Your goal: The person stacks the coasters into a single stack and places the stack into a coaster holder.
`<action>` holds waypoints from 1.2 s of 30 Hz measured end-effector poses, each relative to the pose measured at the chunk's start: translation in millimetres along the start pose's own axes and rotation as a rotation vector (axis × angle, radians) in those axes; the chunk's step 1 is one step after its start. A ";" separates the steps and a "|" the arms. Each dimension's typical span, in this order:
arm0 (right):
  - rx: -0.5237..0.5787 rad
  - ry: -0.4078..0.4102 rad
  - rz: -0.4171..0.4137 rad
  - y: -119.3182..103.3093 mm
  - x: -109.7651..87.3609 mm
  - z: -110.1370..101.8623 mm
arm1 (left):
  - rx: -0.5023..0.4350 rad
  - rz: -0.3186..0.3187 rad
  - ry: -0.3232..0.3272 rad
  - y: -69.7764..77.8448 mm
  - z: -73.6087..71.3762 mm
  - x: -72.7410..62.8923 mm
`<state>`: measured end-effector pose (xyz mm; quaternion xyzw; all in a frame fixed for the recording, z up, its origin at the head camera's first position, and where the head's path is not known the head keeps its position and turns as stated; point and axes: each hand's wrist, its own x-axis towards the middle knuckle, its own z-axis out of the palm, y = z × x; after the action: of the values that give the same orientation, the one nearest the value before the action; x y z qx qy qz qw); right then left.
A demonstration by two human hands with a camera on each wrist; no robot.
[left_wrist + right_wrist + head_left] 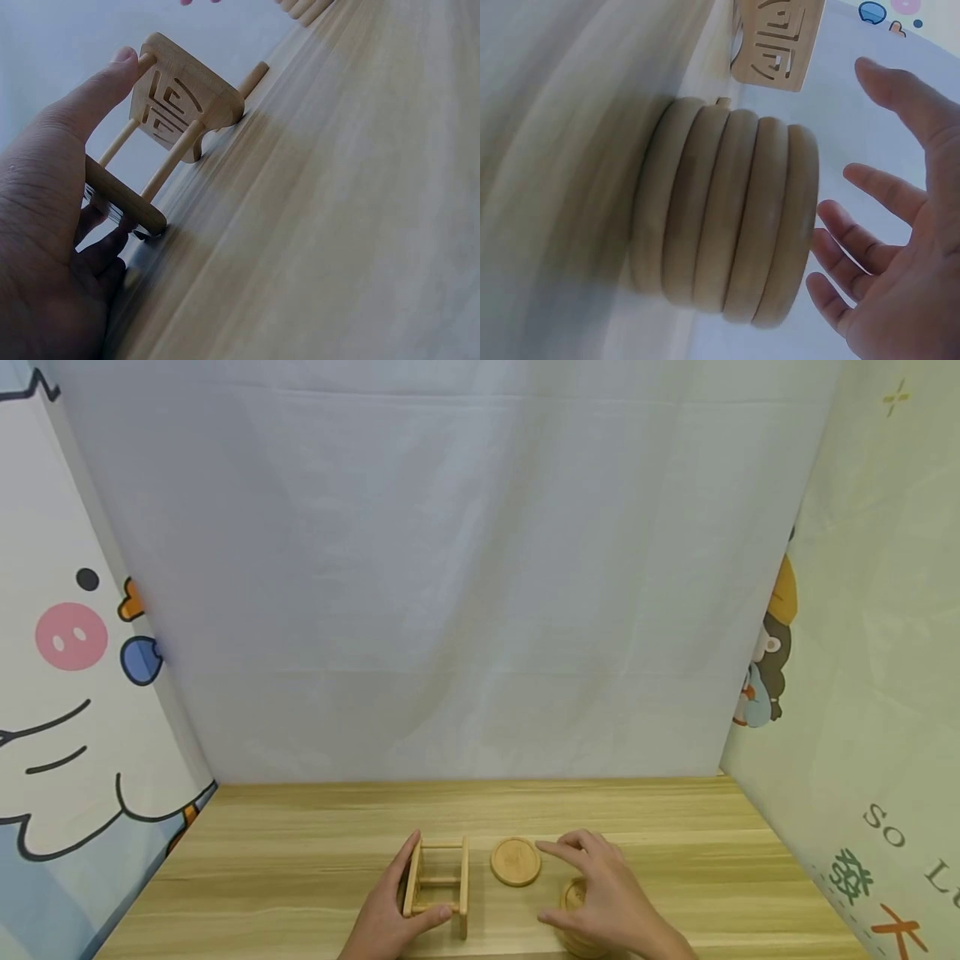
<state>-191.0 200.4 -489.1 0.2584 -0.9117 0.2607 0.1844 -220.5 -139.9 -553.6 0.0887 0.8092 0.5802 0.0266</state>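
Note:
My left hand (384, 917) grips a small wooden coaster rack (464, 887), thumb on a front rod and fingers round the left panel. In the left wrist view the rack's far panel (176, 90) shows cut-out slots, and rods join it to the near panel. To the right of the rack, one round wooden coaster (516, 862) lies flat on the table. My right hand (606, 895) hovers over a stack of several round coasters (727, 214), thumb and fingers spread apart. Its fingertips are close to the top coaster, and the hand hides part of the stack in the head view.
The wood-grain table (300, 843) runs back to a pale hanging cloth (450, 568). Printed cartoon sheets stand along the left side (75, 710) and the right side (847, 693).

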 end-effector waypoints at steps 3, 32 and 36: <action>-0.003 0.009 0.007 -3.5 6.1 3.5 | -0.004 0.001 0.001 -1.4 0.0 0.4; 0.072 -0.092 0.162 -14.5 53.8 18.5 | -0.006 0.027 0.005 -5.2 2.5 3.8; 0.081 -0.103 0.171 -13.6 59.2 21.1 | -0.013 0.022 0.004 -5.7 2.4 3.9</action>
<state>-234.7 156.2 -472.8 0.2001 -0.9274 0.2984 0.1037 -224.6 -138.8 -559.5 0.0965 0.8045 0.5858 0.0192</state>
